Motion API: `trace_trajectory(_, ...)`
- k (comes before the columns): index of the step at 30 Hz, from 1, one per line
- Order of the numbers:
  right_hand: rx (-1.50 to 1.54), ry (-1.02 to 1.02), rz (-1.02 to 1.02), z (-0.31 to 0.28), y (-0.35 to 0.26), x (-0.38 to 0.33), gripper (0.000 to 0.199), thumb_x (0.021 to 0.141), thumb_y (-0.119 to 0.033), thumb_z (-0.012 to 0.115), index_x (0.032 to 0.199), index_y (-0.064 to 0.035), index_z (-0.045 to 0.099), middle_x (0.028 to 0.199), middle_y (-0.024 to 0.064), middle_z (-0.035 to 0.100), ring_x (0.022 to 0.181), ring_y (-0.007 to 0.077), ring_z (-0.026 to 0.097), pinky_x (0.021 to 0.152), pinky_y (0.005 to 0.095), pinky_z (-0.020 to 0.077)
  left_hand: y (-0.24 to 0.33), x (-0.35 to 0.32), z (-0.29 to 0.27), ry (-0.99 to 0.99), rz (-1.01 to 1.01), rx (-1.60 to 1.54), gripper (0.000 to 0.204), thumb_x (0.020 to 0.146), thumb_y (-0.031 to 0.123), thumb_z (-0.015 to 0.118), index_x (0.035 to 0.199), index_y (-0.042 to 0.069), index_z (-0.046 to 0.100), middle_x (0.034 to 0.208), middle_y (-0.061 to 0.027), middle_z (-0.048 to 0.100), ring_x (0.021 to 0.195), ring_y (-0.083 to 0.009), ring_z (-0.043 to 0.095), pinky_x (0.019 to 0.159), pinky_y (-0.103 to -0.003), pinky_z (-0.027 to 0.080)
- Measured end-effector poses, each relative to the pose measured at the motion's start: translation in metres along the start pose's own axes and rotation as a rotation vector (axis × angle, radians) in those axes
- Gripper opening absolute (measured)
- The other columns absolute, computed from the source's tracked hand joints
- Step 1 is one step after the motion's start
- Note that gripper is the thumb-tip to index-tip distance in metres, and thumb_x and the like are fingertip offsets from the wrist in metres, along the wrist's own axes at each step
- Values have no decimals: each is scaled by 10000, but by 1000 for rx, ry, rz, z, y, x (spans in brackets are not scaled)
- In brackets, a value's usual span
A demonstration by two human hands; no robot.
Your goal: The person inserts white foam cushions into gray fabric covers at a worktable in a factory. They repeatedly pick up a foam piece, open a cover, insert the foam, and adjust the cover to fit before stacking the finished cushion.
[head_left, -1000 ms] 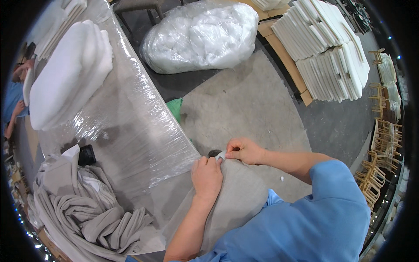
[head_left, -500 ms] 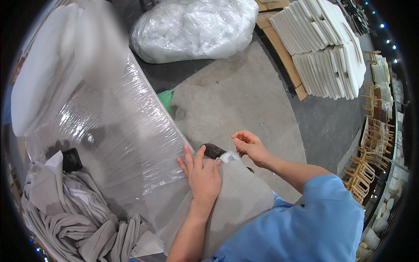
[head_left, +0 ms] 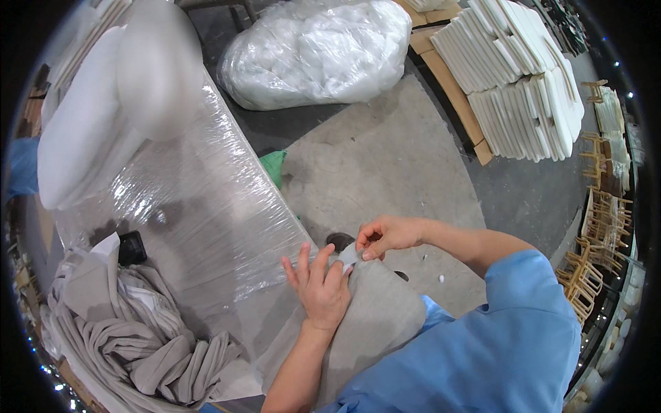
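"Starting with the largest, what's before you?"
"Your plastic-wrapped tabletop (head_left: 206,199); your blue shirt (head_left: 468,337); between them, the grey fabric (head_left: 375,296)."
"And your fingers (head_left: 303,260)?"
"Left hand (head_left: 322,292) spread wide, right hand (head_left: 394,234) pinched narrow, both at the fabric's white edge (head_left: 349,255); what the right pinches, I can't tell."

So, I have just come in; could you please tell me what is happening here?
A person in a blue shirt is handling grey fabric near the corner of a film-covered table. The right hand pinches white material at the fabric's end; the left hand is close by, fingers spread. A crumpled pile of grey fabric lies on the table's near side, with white padding farther up.
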State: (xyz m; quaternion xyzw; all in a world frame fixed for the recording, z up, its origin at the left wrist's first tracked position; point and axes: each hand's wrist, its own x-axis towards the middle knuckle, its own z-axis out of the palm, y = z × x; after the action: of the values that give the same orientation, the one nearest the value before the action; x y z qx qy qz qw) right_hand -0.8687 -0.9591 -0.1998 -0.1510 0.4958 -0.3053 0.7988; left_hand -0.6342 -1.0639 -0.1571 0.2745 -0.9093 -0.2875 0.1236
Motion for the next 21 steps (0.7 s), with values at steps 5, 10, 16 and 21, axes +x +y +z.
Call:
trace_trajectory(5,-80,3,69,2,-13,3,201,949,-242,820,994,-56,760,924,-7,706,869,100,649,710,278,553,-8,5,3,-163,-145,-191,140,898,202,784,906,71,733,1303,-76,690,1453,-416,446,1242,-644,202)
trace_trajectory(10,-75,159,-63,12,6,6,176,981,-229,781,929,-69,732,847,-9,669,788,92,607,668,276,516,-13,20,-2,-322,-167,-215,182,939,246,747,915,66,737,1374,-120,652,1497,-459,379,1252,-656,192)
trace_trajectory(16,-65,517,-215,31,42,22,191,999,-208,753,886,-69,688,837,-1,647,778,100,571,681,293,482,-4,33,13,-354,-171,-48,221,980,221,692,917,13,734,1392,-140,643,1527,-460,327,1263,-664,165)
trace_trajectory(21,97,589,-145,33,56,38,156,994,-181,753,904,-65,698,911,-1,674,852,109,581,767,305,483,-6,39,25,-369,-221,-11,259,987,227,678,925,-12,757,1392,-150,644,1541,-446,307,1265,-669,137)
